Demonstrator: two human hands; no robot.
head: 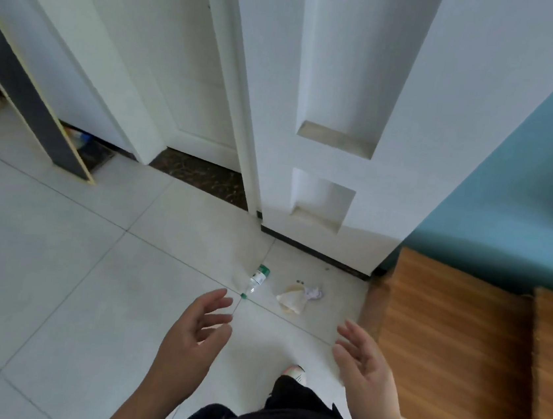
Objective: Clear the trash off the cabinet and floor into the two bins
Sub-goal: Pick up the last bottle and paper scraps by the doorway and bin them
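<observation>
A small clear plastic bottle (256,281) with a green cap and green label lies on the tiled floor (71,272). To its right lie a beige paper scrap (291,300) and a small crumpled white wad (313,292), touching each other. My left hand (197,329) hovers just below the bottle, fingers apart, holding nothing. Farther right, my right hand (362,362) is also spread and holds nothing, below the paper scrap. No bin is in view.
A wooden cabinet (460,340) stands at the right against a teal wall (532,162). A white partition with recessed niches (331,139) rises behind the trash. A dark panel (35,102) leans at the left. My foot (296,373) is below the trash.
</observation>
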